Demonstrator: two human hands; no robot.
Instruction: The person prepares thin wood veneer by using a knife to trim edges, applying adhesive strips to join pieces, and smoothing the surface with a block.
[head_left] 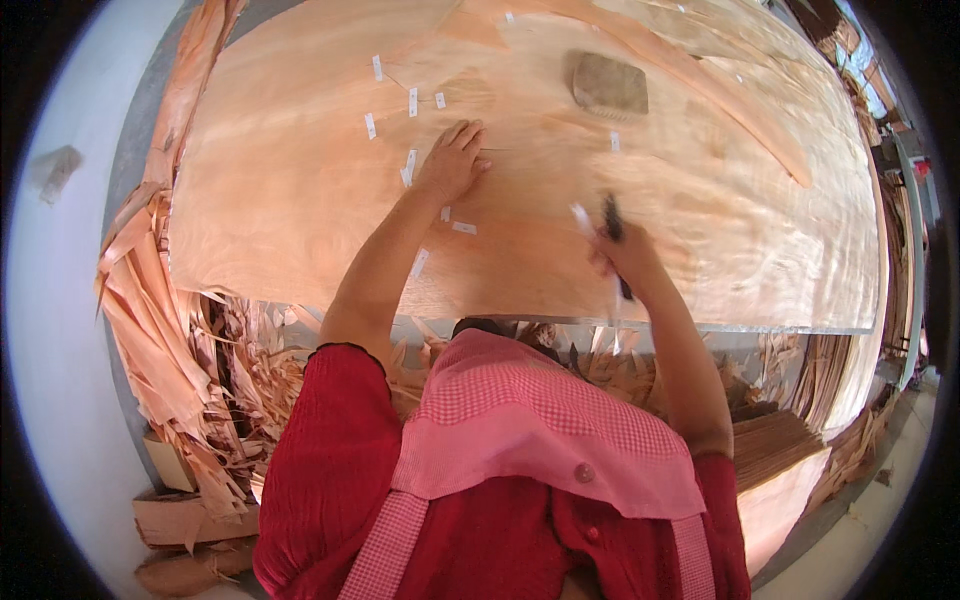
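A large sheet of pale wood veneer (530, 250) lies in front of me, dotted with short white tape strips (413, 102). My left hand (452, 163) rests flat on the sheet, fingers stretched out, beside a thin dark slit in the wood. Over the right part of the sheet, my right hand (622, 252) is closed around a black-handled tool (613, 218); motion blurs it, and its exact kind cannot be made out. A blurred white strip (581, 218) shows next to these fingers, with another whitish piece below the hand.
A brownish-grey block (610, 84) sits on the far part of the sheet. A long narrow veneer strip (720, 95) lies at the far right. Torn veneer scraps (150, 320) hang and pile up at the left. Stacked veneer (780, 450) stands at the lower right.
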